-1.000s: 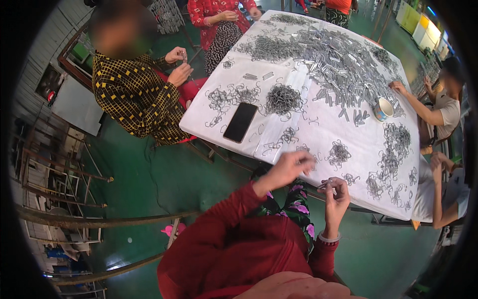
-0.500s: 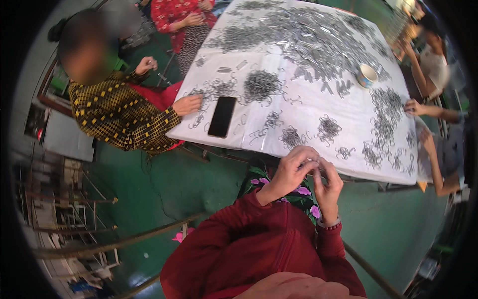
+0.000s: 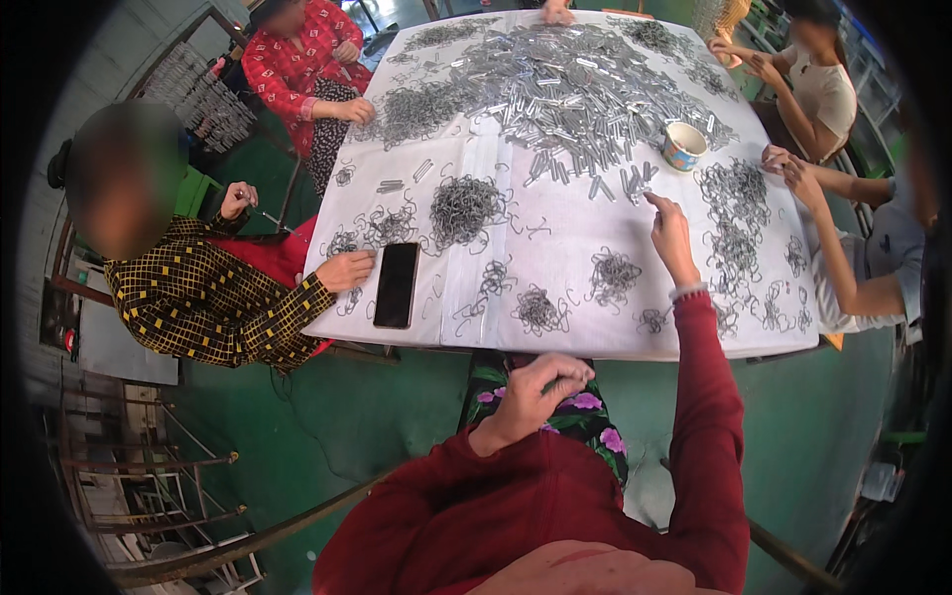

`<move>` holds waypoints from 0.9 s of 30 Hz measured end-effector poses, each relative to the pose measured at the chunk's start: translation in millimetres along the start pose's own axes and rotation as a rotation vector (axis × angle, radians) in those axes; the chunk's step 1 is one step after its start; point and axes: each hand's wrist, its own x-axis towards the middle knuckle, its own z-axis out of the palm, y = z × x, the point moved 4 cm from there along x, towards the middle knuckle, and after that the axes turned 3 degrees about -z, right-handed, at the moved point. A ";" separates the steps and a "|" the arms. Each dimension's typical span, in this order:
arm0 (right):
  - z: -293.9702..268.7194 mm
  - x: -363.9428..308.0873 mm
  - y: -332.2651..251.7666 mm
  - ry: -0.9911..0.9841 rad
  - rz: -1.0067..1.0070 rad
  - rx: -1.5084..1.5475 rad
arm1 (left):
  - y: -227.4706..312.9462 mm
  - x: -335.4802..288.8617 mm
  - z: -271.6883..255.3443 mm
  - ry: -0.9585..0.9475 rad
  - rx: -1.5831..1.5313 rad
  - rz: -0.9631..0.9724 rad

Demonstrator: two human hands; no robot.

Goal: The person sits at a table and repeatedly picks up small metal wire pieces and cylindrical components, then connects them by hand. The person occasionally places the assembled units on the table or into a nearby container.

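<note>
My left hand (image 3: 535, 399) is closed in front of my lap, short of the table's near edge. Its fingertips press together, and anything between them is hidden. My right hand (image 3: 671, 240) reaches out over the white table with its forefinger stretched forward. The fingertips come close to a few loose flat silvery metal strips (image 3: 635, 181) at the edge of a large heap of such strips (image 3: 570, 104). Between my two hands lie small piles of bent wire hooks, one pile (image 3: 615, 276) left of my right wrist and another (image 3: 538, 311) nearer to me.
A paper cup (image 3: 684, 147) stands beyond my right hand. A black phone (image 3: 397, 286) lies at the left, near a dense hook pile (image 3: 464, 208). More hooks (image 3: 736, 213) spread along the right. Several co-workers sit around the table (image 3: 585, 342); one hand (image 3: 347, 271) rests beside the phone.
My hands, together before, are apart now. The right one has gone forward over the table to the metal strips; the left has stayed near my lap. The view has shifted too.
</note>
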 end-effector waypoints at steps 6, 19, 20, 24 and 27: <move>66.9 31.9 56.5 -0.163 -0.160 -0.343 | -12.3 -22.0 9.8 -0.069 0.020 -0.013; 17.6 -62.9 -56.4 -0.111 0.293 0.385 | -24.7 -26.8 7.6 0.071 0.073 0.054; 14.5 -71.2 -66.5 -0.090 0.292 0.463 | -23.9 -25.5 7.0 0.079 0.074 0.044; -15.4 -102.4 -150.7 -0.064 0.304 0.690 | -22.1 -18.8 -1.2 0.122 0.116 0.058; -41.1 -133.9 -202.7 -0.039 0.278 0.817 | -18.3 -17.7 -8.1 0.170 0.109 0.054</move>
